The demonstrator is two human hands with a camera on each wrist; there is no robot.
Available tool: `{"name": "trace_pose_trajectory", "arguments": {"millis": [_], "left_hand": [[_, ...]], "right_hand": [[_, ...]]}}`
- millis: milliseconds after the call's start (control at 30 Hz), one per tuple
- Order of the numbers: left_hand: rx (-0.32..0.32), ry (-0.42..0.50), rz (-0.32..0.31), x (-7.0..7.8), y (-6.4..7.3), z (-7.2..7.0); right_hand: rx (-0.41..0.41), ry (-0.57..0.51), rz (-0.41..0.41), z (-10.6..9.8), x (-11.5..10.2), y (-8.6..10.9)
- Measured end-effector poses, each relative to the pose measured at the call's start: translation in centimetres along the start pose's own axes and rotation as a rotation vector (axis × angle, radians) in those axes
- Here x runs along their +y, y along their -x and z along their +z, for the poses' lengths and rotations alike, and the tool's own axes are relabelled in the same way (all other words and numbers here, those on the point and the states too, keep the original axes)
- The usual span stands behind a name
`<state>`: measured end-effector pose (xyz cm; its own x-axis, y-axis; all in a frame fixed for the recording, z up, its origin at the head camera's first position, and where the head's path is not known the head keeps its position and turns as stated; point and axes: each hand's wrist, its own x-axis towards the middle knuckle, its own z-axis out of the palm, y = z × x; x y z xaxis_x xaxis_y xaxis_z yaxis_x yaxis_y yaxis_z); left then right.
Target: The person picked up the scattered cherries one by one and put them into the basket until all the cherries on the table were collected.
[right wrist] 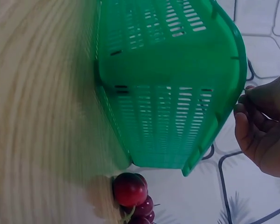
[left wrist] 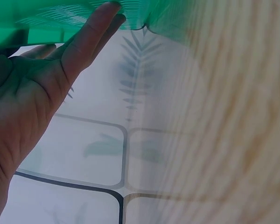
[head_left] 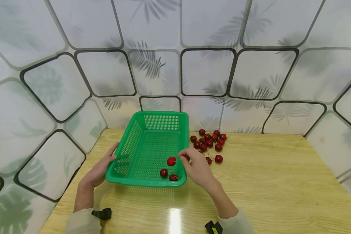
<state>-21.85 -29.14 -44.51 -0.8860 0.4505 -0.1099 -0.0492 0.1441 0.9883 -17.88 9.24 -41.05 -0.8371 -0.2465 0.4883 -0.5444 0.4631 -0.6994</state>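
Note:
A green plastic basket [head_left: 156, 182] stands on the table in the head view. My left hand [head_left: 100, 167] rests against its left side; in the left wrist view the fingers [left wrist: 86, 44] lie fairly straight along the outer wall. Above the basket's right rim, my right hand [head_left: 197, 167] pinches a bright red cherry [head_left: 171, 161] by its stem, so the fruit hangs inside the rim. Below it, two darker cherries lie in the near right corner, one cherry [head_left: 163, 173] left of the other cherry [head_left: 173, 177]. The right wrist view hides the held fruit behind the basket.
A loose pile of cherries [head_left: 209, 143] lies on the wooden table [head_left: 269, 175], just right of the basket. A patterned wall covering [head_left: 207, 71] rises behind and at both sides of the table.

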Motion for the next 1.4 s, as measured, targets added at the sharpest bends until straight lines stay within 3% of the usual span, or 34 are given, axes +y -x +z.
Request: {"name": "trace_pose_trajectory", "arguments": {"millis": [333, 600, 1400], "left_hand": [[-0.017, 0.005, 0.013, 0.1, 0.1, 0.0], [-0.011, -0.007, 0.021, 0.0, 0.1, 0.1], [-0.01, 0.001, 0.005, 0.1, 0.1, 0.1]], "right_hand": [[-0.053, 0.081, 0.054, 0.9, -0.3, 0.4], [-0.164, 0.211, 0.044, 1.4, 0.3, 0.5], [-0.144, 0.219, -0.009, 1.7, 0.5, 0.6]]}}
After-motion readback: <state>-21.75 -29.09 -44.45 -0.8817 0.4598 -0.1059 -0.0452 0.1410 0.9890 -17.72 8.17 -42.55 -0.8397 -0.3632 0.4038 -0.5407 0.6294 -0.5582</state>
